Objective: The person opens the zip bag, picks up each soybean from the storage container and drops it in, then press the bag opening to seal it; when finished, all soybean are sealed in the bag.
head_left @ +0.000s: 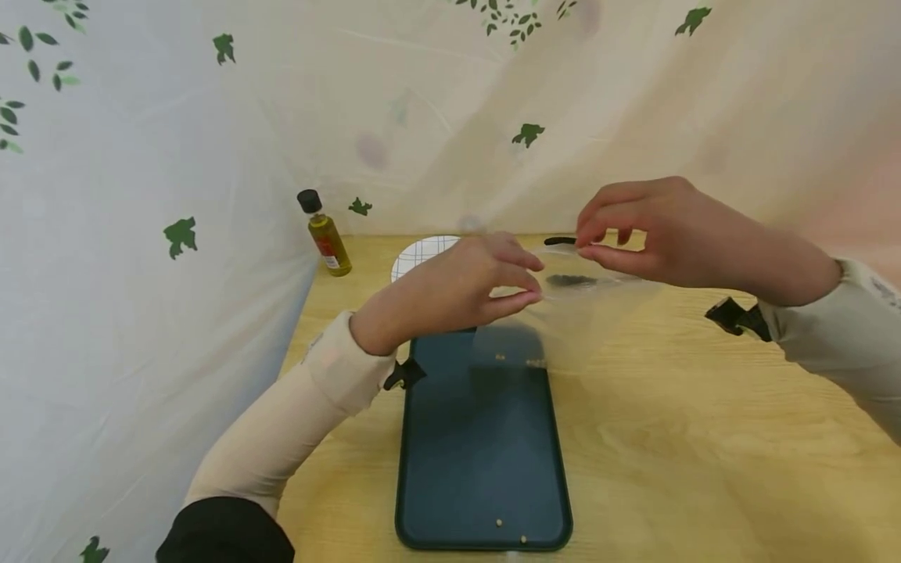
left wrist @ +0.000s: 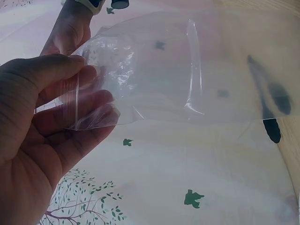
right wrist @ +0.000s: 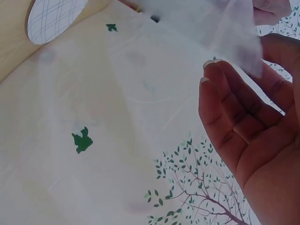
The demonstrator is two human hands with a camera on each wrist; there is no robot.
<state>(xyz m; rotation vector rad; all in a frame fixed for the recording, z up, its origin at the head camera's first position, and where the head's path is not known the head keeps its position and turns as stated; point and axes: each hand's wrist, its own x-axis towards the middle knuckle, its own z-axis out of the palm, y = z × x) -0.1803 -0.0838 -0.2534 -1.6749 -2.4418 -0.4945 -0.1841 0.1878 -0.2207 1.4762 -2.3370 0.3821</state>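
Both hands hold a clear, thin, crinkled plastic bag [head_left: 570, 313] in the air above the far end of a dark rectangular tray [head_left: 482, 453] with rounded corners: the left hand [head_left: 450, 289] pinches one edge between thumb and fingers, and the right hand [head_left: 655, 231] pinches the opposite edge. A few small pale bits lie on the tray, which rests on a light wood-grain table [head_left: 704, 453]. Further back stand a small bottle of yellow liquid [head_left: 325, 234] with a black cap and a red label too small to read, and a round white plate [head_left: 418, 254] with a grid pattern.
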